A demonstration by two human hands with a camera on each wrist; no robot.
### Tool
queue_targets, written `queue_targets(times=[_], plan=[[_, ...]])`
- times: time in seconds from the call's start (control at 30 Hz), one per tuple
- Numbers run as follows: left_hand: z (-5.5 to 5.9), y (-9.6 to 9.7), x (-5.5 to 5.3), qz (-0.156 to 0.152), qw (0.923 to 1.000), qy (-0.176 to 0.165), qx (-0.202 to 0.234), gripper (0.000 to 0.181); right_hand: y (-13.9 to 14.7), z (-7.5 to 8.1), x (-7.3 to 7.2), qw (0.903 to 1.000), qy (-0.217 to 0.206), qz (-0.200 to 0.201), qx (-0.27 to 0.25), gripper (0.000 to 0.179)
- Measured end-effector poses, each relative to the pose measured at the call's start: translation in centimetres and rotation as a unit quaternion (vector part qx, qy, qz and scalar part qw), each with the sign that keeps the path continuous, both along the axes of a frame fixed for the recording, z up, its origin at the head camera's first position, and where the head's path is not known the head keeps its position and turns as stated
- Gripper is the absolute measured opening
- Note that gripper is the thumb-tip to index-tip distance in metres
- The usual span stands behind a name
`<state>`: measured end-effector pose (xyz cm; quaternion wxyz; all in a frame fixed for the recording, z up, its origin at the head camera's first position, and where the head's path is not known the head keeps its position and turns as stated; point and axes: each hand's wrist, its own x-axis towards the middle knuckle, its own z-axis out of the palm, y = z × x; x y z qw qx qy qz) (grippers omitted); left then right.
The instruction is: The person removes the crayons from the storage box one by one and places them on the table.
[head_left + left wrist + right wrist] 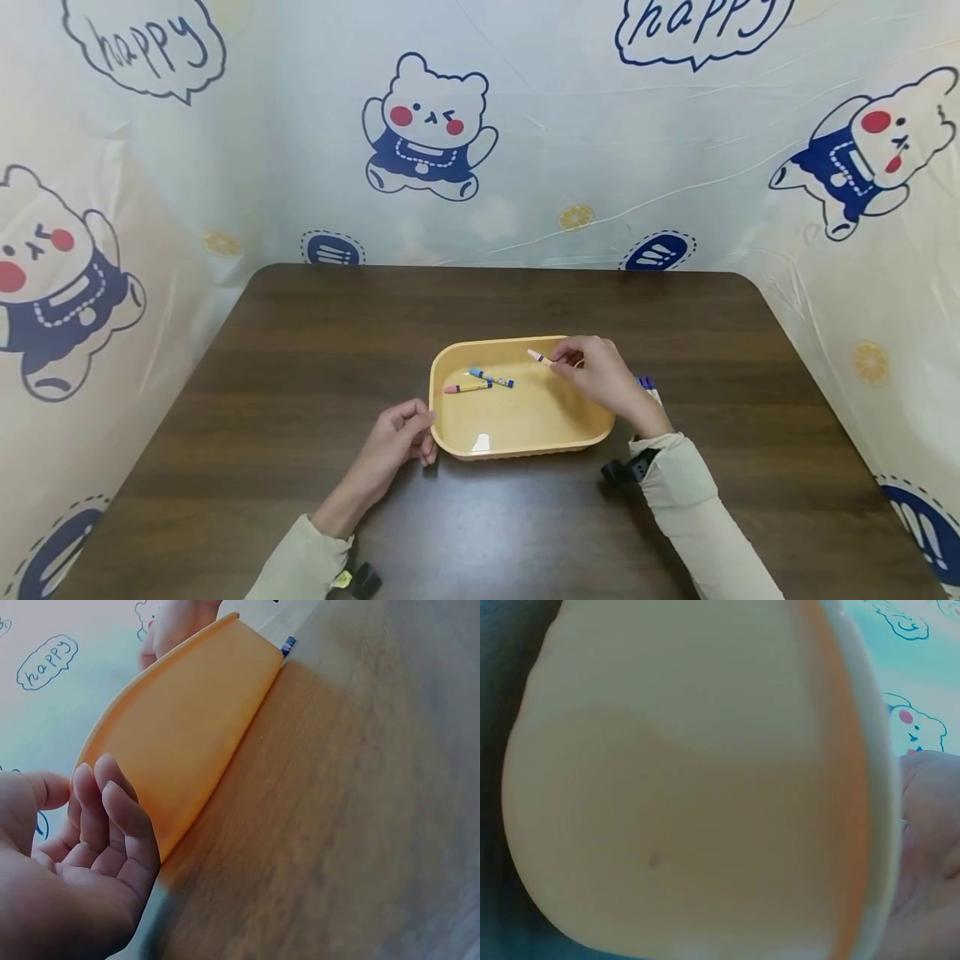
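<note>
A shallow yellow tray (540, 421) stands on the table, tilted slightly in the head view. My left hand (396, 435) pinches its left rim; in the left wrist view the thumb is at the rim and the fingers curl against the outer wall. Over the tray's right part, my right hand (596, 373) holds a white crayon (537, 357) between thumb and fingers, its tip pointing left. Inside the tray lie a blue crayon (478, 373) and a yellow-wrapped crayon (467, 387) with a pink tip, touching or nearly so. The right wrist view shows mostly tray, with the crayon hidden.
Several purple-tipped crayons (647, 384) lie just right of the tray, partly hidden behind the right wrist. The dark wooden table (300, 333) extends around the tray. A curtain with bear prints (427, 125) surrounds the table's back and sides.
</note>
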<state>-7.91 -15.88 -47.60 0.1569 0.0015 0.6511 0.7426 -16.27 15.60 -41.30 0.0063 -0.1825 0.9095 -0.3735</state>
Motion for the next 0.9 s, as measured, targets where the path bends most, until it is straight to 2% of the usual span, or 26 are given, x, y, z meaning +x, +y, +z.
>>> queue_targets(times=[0.27, 0.4, 0.63, 0.9], plan=[[0.0, 0.1, 0.2, 0.007, 0.9999, -0.009, 0.0, 0.027, 1.5, 0.5, 0.6, 0.9992, -0.025, -0.026, -0.015, 0.009], [-0.1, 0.0, 0.3, 0.002, 0.9999, -0.012, 0.01, 0.028, 2.9, 0.8, 1.2, 0.9976, -0.019, -0.05, -0.044, 0.01], [-0.3, 0.2, 0.2, -0.007, 0.9992, -0.021, 0.034, 0.027, 7.0, 0.8, 2.7, 0.986, -0.003, -0.128, -0.107, 0.019], [-0.2, 0.3, 0.1, -0.019, 0.9989, -0.02, 0.037, 0.028, 11.7, -1.0, 4.9, 0.9737, -0.011, -0.21, -0.087, 0.027]])
